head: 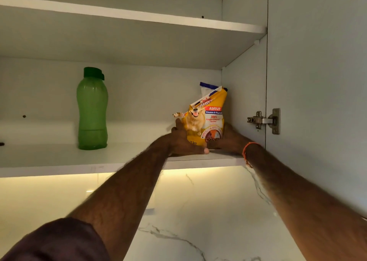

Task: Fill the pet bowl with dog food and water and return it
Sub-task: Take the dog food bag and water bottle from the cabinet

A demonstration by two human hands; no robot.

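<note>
Head view into an open white wall cabinet. A yellow dog food bag (206, 119), printed with a dog and the words "ADULT" and "Chicken & Vegetable", stands upright on the lower shelf (59, 157) at its right end, close to the cabinet's right side wall; its top is folded over and leans slightly right. Both arms reach up to it. The left hand (183, 141) clasps the bag's lower left side, thumb lying along the shelf in front of the bag and fingers wrapped behind its left edge. The right hand (230, 139) grasps the lower right side of the bag, its fingers mostly hidden behind the packet; an orange thread band (247, 151) circles that wrist. A translucent green water bottle (92, 111) with a dark green cap stands upright on the same shelf, well apart to the left of the bag. A metal hinge (264, 120) joins the side wall to the open door (317, 82) at right. Below the shelf, a lit strip glows above a white marble-patterned backsplash (208, 211). A dark sleeve (59, 241) covers the left upper arm.
</note>
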